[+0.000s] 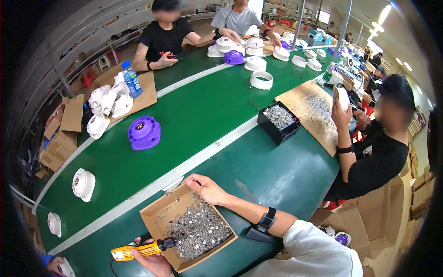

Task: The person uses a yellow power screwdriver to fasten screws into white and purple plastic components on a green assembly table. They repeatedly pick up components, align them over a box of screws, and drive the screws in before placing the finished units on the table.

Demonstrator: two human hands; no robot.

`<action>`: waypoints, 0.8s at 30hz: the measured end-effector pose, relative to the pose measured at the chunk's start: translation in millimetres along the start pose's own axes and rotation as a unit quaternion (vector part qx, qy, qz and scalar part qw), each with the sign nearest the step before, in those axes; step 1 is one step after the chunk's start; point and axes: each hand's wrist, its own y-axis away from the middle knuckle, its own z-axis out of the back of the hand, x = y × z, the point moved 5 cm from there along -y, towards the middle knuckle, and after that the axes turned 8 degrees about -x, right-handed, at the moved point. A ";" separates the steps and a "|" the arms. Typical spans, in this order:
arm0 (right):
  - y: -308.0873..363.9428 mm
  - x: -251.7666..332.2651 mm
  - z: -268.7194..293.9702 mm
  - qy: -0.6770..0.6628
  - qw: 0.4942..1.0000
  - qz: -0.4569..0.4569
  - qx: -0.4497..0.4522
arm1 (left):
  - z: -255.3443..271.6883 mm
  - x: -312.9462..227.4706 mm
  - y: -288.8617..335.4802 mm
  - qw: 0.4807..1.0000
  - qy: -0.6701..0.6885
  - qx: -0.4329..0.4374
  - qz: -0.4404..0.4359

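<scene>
My left hand (156, 264) is wrapped round a yellow electric screwdriver (138, 250), whose black tip reaches over the near left edge of a shallow cardboard box (154, 213). Inside the box lies a heap of small silvery metal parts (196, 231), too small to name for certain. At the box's far corner, my right hand (206, 188) has its fingers closed on the cardboard rim. A dark band with a small device (266, 221) is strapped on my right wrist.
A green conveyor belt (194, 122) carries a purple round housing (144, 133) and white housings (83, 184). A black bin (279, 134) of small parts stands beyond my box, near a wooden board (304, 99). A co-worker (376, 143) sits at right; two others sit across.
</scene>
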 end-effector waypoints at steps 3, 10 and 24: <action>-0.7 -2.4 -1.7 -0.019 1.000 -0.006 0.002 | 6.6 -0.4 -2.9 0.997 0.006 0.070 0.020; 3.1 7.9 0.5 0.018 1.000 0.004 0.005 | 3.6 0.2 -2.0 0.999 -0.005 0.046 0.009; -1.2 5.4 3.8 0.035 0.999 0.005 0.037 | -14.1 -22.8 21.5 0.999 0.035 0.034 0.025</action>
